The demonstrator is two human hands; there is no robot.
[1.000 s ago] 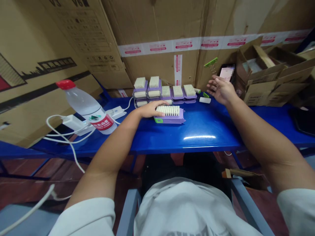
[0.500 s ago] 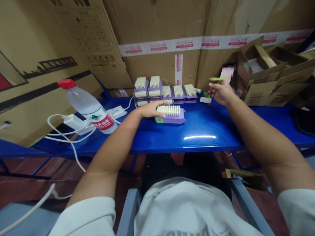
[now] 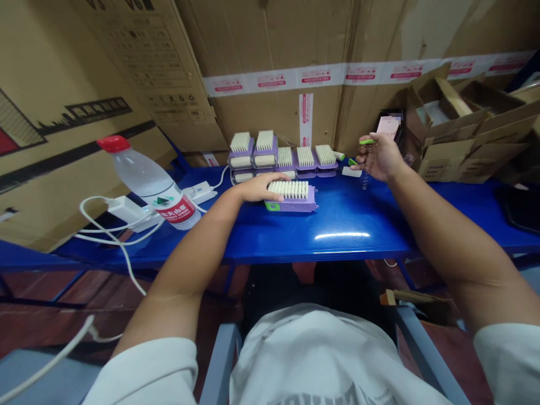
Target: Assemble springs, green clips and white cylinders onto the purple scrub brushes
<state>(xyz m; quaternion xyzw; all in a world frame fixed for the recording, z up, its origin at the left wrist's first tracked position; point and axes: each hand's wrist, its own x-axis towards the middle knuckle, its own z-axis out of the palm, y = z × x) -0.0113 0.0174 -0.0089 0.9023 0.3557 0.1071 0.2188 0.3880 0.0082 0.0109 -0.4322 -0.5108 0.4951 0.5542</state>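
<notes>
My left hand point(image 3: 264, 188) is wrapped over the left end of a purple plastic block with cream bristle-like rows on top point(image 3: 301, 191). The block lies on the blue table and shows a green patch at its left front corner. At the right, my right hand point(image 3: 382, 157) is raised above the table with a slim green plastic piece point(image 3: 367, 142) between its fingers. Below its fingertips hangs a thin coil spring point(image 3: 365, 181); how it is held is hard to see. Near those fingertips lie a small white piece point(image 3: 351, 172) and another green part point(image 3: 353, 162).
Several similar purple blocks point(image 3: 265, 152) stand along the back, some stacked. A red-capped bottle point(image 3: 160, 188) and a white power strip with cables point(image 3: 126, 208) are at the left. Divided cardboard boxes point(image 3: 447, 160) stand back right, beside a phone-like object point(image 3: 388, 127).
My right hand has turned and its fingers have spread lower, with the green piece now tucked further left. A spring now shows beneath them. My left hand and the block have stayed put.
</notes>
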